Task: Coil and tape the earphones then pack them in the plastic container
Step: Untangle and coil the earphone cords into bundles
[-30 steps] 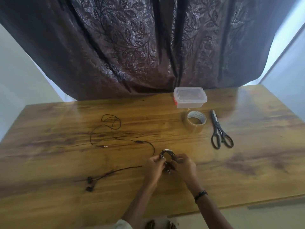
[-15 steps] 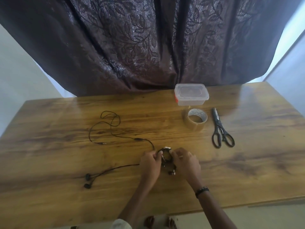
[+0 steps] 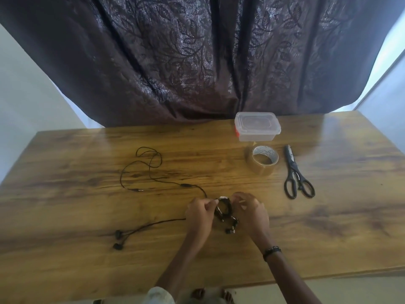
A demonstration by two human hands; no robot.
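Both hands' grip [image 3: 223, 208] on coiled earphones [image 3: 224, 210]

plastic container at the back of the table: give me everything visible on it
The plastic container is a small rectangular tub of clear, slightly frosted plastic with rounded corners. Its clear lid is on and has a raised inner panel. Something red shows at its left end; what it is cannot be told. It stands upright on the wooden table near the far edge, in front of the dark curtain, just behind the tape roll. Neither hand touches it.
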